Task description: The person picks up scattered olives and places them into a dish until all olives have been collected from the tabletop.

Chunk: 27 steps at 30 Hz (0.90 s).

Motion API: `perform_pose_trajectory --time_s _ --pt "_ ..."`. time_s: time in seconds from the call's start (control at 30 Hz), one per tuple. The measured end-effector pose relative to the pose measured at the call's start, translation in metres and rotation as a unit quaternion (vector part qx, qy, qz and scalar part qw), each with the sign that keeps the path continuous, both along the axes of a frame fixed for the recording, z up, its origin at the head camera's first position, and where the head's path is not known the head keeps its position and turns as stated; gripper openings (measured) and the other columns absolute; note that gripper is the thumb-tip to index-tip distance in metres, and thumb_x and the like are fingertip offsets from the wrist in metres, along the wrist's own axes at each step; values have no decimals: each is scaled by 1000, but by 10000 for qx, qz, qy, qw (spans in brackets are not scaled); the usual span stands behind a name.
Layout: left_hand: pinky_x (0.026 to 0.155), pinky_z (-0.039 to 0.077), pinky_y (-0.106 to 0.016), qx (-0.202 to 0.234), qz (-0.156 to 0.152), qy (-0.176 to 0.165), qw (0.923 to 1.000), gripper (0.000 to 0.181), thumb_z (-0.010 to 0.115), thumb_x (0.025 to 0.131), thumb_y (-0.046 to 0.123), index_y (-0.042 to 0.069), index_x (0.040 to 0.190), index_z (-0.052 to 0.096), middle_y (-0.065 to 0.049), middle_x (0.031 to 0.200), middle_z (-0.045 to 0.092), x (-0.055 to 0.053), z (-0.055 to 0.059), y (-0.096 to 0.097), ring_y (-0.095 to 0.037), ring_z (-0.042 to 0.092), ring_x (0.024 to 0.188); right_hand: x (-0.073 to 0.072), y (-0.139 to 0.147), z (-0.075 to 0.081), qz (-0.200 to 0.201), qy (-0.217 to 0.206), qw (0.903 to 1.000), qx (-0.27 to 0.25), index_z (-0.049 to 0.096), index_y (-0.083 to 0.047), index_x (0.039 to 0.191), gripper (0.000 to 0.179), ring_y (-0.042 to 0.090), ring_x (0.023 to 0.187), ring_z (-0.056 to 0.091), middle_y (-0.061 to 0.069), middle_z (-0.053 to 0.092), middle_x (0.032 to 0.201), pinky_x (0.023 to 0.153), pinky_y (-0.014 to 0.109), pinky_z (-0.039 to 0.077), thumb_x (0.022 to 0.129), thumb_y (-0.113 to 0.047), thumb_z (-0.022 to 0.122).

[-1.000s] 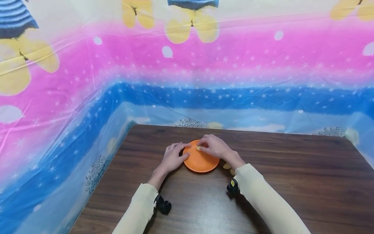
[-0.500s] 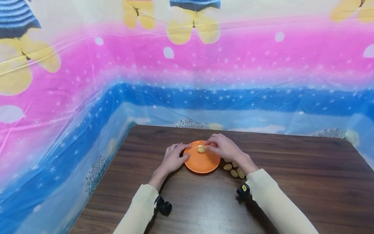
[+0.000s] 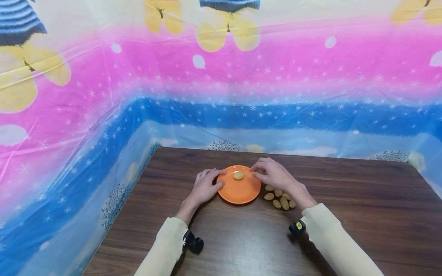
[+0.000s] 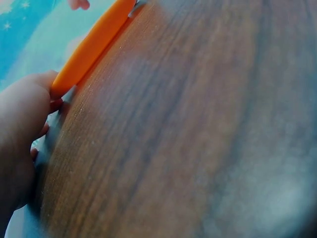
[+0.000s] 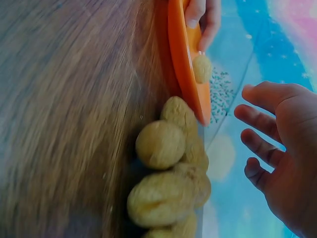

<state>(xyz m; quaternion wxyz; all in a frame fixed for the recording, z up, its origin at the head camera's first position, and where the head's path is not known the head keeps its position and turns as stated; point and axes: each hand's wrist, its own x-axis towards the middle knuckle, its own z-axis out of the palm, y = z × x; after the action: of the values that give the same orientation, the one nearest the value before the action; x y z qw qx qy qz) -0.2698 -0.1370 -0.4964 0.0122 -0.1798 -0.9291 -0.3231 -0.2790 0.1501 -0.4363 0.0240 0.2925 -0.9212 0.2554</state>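
Observation:
An orange plate (image 3: 239,191) lies on the table, and one tan, wrinkled oval nut (image 3: 238,175) rests on its far half. My left hand (image 3: 206,184) holds the plate's left rim, thumb nearer me and fingers farther back; in the left wrist view the thumb lies against the orange rim. Just off the plate's right rim hovers my right hand (image 3: 274,175), fingers apart with nothing between them, as the right wrist view also shows. Several similar nuts (image 5: 161,198) lie in a pile right of the plate, below my right wrist.
The dark wooden table (image 3: 238,245) runs to a back edge behind the plate. A patterned pink and blue cloth (image 3: 276,76) hangs behind it and along the left side. Small black cameras (image 3: 195,243) sit at both cuffs.
My right hand has let go of the nut on the plate and drawn back to the right past the rim. More of the pile now shows. My left hand has stayed put.

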Motion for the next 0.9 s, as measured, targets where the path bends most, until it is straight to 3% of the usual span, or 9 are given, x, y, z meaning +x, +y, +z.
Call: perform_pose_trajectory --time_s 0.33,0.9 --pt "118 20 -52 26 58 -67 10000 40 57 99 36 29 138 58 4 146 55 3 1 -1 -24 37 142 2 22 -6 -348 -274 9990 -74 75 -17 111 20 17 100 58 -4 65 107 85 40 50 97 -26 64" --pt "118 20 -52 1 47 -3 10000 39 57 99 36 29 138 58 4 145 56 1 0 2 -25 37 142 -5 47 -18 -333 -462 9983 -120 72 -13 115 22 14 90 60 1 65 109 77 35 52 96 -21 65"
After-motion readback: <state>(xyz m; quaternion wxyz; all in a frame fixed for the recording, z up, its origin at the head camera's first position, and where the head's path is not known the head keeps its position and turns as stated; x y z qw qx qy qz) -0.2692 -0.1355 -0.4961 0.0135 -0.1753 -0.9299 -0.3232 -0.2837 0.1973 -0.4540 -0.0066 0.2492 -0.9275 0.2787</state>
